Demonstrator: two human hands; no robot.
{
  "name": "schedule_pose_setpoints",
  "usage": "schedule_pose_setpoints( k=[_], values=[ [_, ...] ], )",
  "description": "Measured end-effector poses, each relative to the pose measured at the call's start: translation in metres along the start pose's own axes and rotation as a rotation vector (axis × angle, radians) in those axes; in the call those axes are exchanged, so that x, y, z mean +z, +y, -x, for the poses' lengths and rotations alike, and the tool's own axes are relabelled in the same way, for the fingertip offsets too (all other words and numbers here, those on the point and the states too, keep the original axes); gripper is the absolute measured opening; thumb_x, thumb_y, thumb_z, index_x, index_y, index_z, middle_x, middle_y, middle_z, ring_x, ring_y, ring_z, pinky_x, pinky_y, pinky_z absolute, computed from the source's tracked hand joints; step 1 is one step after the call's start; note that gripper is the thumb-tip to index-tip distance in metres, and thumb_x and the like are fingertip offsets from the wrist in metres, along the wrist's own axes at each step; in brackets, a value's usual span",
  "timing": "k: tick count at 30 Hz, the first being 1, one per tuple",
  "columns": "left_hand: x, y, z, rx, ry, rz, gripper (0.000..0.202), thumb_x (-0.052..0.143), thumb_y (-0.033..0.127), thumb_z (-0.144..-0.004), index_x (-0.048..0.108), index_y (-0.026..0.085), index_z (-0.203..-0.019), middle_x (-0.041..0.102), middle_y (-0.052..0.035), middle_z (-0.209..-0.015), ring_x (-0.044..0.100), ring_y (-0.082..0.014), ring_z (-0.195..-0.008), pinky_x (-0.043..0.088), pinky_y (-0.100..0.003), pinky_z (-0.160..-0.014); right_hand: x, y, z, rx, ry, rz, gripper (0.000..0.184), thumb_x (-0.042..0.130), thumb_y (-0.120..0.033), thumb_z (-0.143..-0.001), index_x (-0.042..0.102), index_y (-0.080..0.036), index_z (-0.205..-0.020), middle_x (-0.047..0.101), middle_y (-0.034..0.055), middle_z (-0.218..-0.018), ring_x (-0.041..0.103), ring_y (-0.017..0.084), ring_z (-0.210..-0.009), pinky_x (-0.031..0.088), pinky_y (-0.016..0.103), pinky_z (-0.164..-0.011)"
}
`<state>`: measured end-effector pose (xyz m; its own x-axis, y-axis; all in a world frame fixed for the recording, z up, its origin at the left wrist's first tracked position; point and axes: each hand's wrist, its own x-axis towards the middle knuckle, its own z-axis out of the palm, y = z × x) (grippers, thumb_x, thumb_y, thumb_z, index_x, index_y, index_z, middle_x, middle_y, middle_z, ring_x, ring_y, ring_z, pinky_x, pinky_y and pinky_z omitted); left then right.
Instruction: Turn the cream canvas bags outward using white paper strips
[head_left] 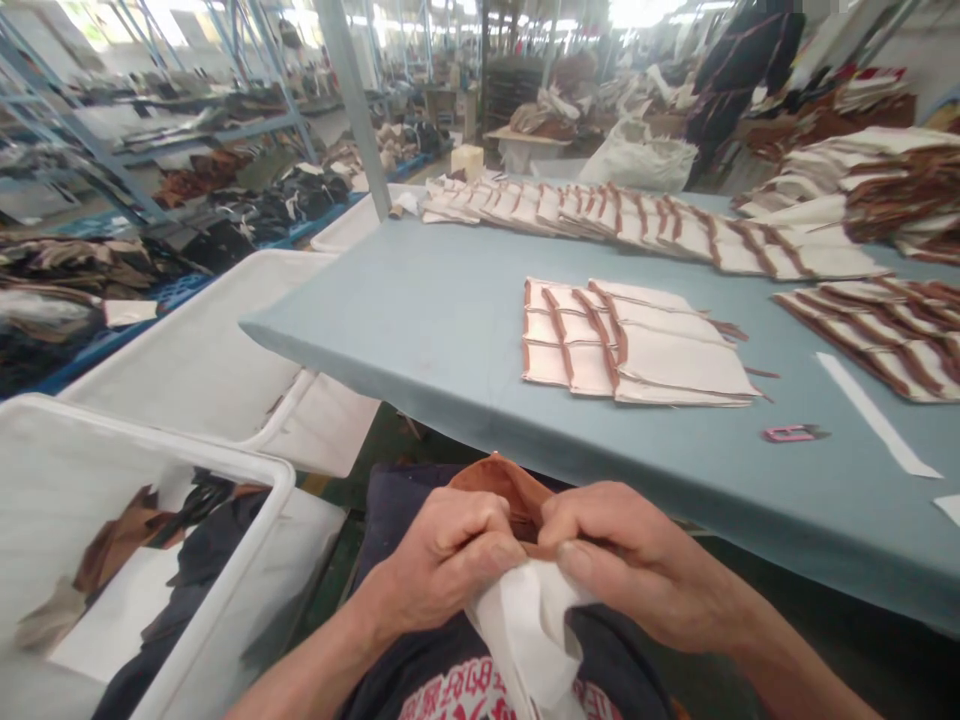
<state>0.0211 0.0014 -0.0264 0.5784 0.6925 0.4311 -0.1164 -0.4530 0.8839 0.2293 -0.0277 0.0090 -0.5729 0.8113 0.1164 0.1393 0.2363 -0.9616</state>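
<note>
left hand (457, 545) and right hand (630, 560) pinching edge of brown-and-white cloth (529, 610); pink snips (793, 433) lying on pale blue table (420, 310)

Both hands (457, 550) (637, 565) pinch fabric (525, 615), brown and white — pink snips (791, 433) on blue table (420, 320)

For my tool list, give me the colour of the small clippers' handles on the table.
Pink; the clippers show in the head view, the only one.

Just below your left hand (461, 555), red Chinese characters (469, 685) stand on your dark garment (630, 660); 的 and 好 can be made out. More red print shows below your right hand (637, 560), partly covered by the white fabric (534, 625), too unclear to read.
</note>
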Motion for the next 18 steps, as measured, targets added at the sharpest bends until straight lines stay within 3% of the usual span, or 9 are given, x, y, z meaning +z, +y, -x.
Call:
schedule_pose_setpoints(
  k=[3,7,11,18],
  values=[
    [-0.010,0.009,0.003,-0.007,-0.050,-0.037,0.051,0.047,0.049,-0.106,0.040,0.019,-0.065,0.033,0.0069,-0.058,0.029,-0.0073,-0.050,0.025,-0.024,-0.050,-0.010,-0.002,-0.003,0.098,-0.105,0.018,0.041,0.045,-0.045,-0.103,0.053,-0.019,-0.073,0.046,-0.0029,-0.063,0.039,0.011,-0.057,0.029,0.025,-0.053],
    [-0.012,0.015,0.000,0.022,-0.099,-0.084,0.052,0.044,0.051,-0.107,0.039,0.019,-0.066,0.034,0.0063,-0.060,0.031,-0.0075,-0.052,0.026,-0.024,-0.053,-0.015,-0.007,-0.016,0.076,-0.209,0.030,0.054,0.036,-0.056,-0.107,0.044,-0.019,-0.068,0.039,-0.0042,-0.065,0.036,0.010,-0.059,0.028,0.026,-0.056],
    [-0.010,0.015,-0.002,-0.024,-0.090,-0.008,0.053,0.046,0.052,-0.106,0.040,0.018,-0.066,0.035,0.0060,-0.060,0.033,-0.0069,-0.052,0.027,-0.022,-0.051,-0.010,-0.007,-0.026,0.014,-0.210,0.030,0.051,0.045,-0.048,-0.106,0.038,-0.020,-0.063,0.033,-0.0064,-0.060,0.031,0.008,-0.054,0.026,0.024,-0.051],
    [-0.006,0.016,0.003,-0.264,-0.048,0.148,0.060,0.053,0.061,-0.099,0.040,0.018,-0.059,0.037,0.0051,-0.055,0.031,-0.0061,-0.049,0.024,-0.021,-0.046,0.001,0.002,-0.012,-0.178,-0.053,0.247,0.031,0.043,-0.017,-0.100,0.046,-0.020,-0.069,0.048,-0.0039,-0.065,0.041,0.010,-0.059,0.033,0.026,-0.060]
  ],
)
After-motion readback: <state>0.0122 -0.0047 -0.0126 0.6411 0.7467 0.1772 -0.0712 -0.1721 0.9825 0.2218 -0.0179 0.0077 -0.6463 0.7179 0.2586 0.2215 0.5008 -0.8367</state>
